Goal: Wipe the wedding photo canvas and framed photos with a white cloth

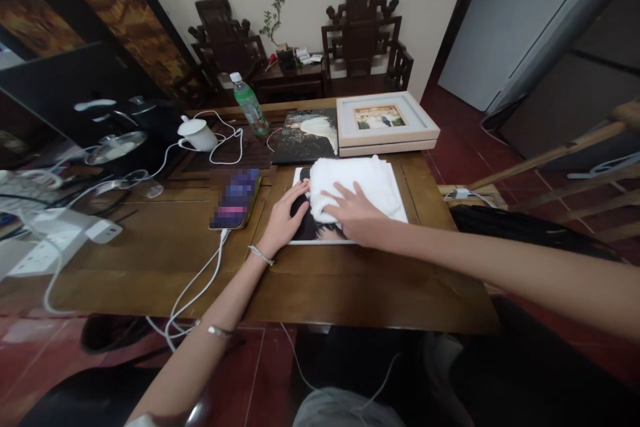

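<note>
A photo panel with a white edge (327, 232) lies flat on the wooden table (360, 287) in front of me. Over much of it spreads a folded white cloth (373, 180), which hides most of the picture. My right hand (353, 207) rests on the cloth, palm down with fingers spread. At the panel's left edge lies my left hand (287, 213), its fingers stretched out along the border and nothing in its grasp. A bracelet circles my left wrist.
Behind the panel are a dark photo print (305, 133) and a pale picture frame (387, 121). To the left lie a phone (235, 200) on a white cable, a lidded white cup (197, 133), a green-labelled bottle (250, 105) and a power strip (50, 247).
</note>
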`<state>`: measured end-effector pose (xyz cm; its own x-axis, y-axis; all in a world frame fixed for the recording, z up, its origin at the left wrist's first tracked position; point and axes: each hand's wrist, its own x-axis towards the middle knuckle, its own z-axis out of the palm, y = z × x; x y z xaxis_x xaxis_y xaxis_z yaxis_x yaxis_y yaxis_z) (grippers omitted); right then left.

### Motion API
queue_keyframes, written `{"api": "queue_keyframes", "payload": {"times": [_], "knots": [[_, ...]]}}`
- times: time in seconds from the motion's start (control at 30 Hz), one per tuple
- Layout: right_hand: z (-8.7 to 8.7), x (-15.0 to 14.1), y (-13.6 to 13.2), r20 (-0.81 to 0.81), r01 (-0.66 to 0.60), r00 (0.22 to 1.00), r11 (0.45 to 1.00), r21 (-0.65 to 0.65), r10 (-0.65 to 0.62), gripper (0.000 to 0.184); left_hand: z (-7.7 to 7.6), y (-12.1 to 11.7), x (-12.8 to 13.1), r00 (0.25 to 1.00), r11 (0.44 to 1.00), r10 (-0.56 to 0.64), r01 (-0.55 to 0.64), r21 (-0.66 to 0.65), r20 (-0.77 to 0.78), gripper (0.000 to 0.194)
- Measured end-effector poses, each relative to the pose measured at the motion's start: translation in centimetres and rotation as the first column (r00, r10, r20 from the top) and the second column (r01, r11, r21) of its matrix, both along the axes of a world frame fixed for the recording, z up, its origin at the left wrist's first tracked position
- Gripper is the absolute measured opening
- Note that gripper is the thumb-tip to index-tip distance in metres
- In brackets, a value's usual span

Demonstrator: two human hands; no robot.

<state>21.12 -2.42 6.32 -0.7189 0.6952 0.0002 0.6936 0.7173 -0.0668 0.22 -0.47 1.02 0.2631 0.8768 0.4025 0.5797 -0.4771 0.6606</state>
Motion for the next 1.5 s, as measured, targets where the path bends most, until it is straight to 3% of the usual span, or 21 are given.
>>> {"api": "queue_keyframes", "payload": {"times": [0.13, 0.23, 0.33, 0.53, 0.63, 0.73, 0.8, 0.93, 1.03, 1.13, 1.2, 1.33, 1.5], "knots": [[0.4, 0.4, -4.5, 0.009, -0.137, 0.990, 0.988, -0.072, 0.138, 0.051, -0.1, 0.1, -0.1, 1.000, 1.000, -0.016, 0.016, 0.004, 0.010, 0.038], [1.3, 1.6, -5.6, 0.008, -0.208, 0.977, 0.964, -0.165, 0.213, 0.054, 0.0, 0.0, -0.1, 0.999, 0.999, -0.037, 0.038, -0.004, 0.023, 0.037], [1.9, 3.2, -4.2, -0.023, -0.202, 0.979, 0.968, -0.148, 0.201, 0.052, 0.2, -0.1, 0.1, 0.999, 1.000, -0.029, 0.029, 0.001, 0.023, 0.035], [0.9, 5.3, 1.7, -0.020, 0.025, 0.999, 1.000, -0.009, -0.025, 0.049, 0.2, -0.1, 0.2, 1.000, 1.000, -0.005, 0.005, 0.010, 0.016, 0.033], [0.4, 4.0, 3.6, -0.013, 0.086, 0.996, 0.995, 0.046, -0.085, 0.052, 0.2, -0.1, 0.2, 1.000, 1.000, -0.003, 0.003, 0.003, 0.025, 0.035], [0.5, 1.0, 3.8, 0.004, 0.120, 0.993, 0.992, 0.039, -0.120, 0.053, 0.4, -0.5, 0.2, 0.996, 1.000, 0.028, -0.029, 0.010, 0.084, 0.040], [0.7, -1.0, 3.1, 0.023, 0.066, 0.998, 0.998, 0.000, -0.066, 0.055, 0.6, -0.8, 0.1, 0.990, 0.999, 0.032, -0.037, 0.035, 0.141, 0.045], [1.0, -3.0, 0.4, 0.010, -0.245, 0.969, 0.969, -0.037, 0.246, 0.047, 0.8, -1.2, -0.1, 0.980, 0.994, 0.006, -0.026, 0.102, 0.196, 0.052], [1.4, -2.2, -1.6, -0.025, -0.387, 0.922, 0.921, -0.042, 0.386, 0.046, 0.7, -1.1, -0.2, 0.979, 0.992, 0.020, -0.045, 0.120, 0.204, 0.055], [2.3, -0.3, -2.5, -0.017, -0.431, 0.902, 0.894, -0.124, 0.432, 0.045, 0.5, -0.9, -0.1, 0.981, 0.995, 0.036, -0.052, 0.080, 0.192, 0.053], [2.8, 1.1, -2.4, 0.013, -0.382, 0.921, 0.909, -0.169, 0.389, 0.046, 0.5, -0.8, 0.1, 0.988, 0.998, 0.039, -0.045, 0.041, 0.151, 0.050], [3.1, 3.7, -0.6, 0.057, -0.167, 0.982, 0.970, -0.175, 0.180, 0.047, 0.4, -0.5, 0.2, 0.999, 1.000, 0.019, -0.019, -0.002, 0.048, 0.044], [2.0, 4.2, 2.8, 0.046, -0.020, 0.999, 0.999, -0.039, 0.021, 0.043, 0.3, -0.2, 0.3, 0.999, 1.000, -0.022, 0.022, 0.001, 0.028, 0.038]]}}
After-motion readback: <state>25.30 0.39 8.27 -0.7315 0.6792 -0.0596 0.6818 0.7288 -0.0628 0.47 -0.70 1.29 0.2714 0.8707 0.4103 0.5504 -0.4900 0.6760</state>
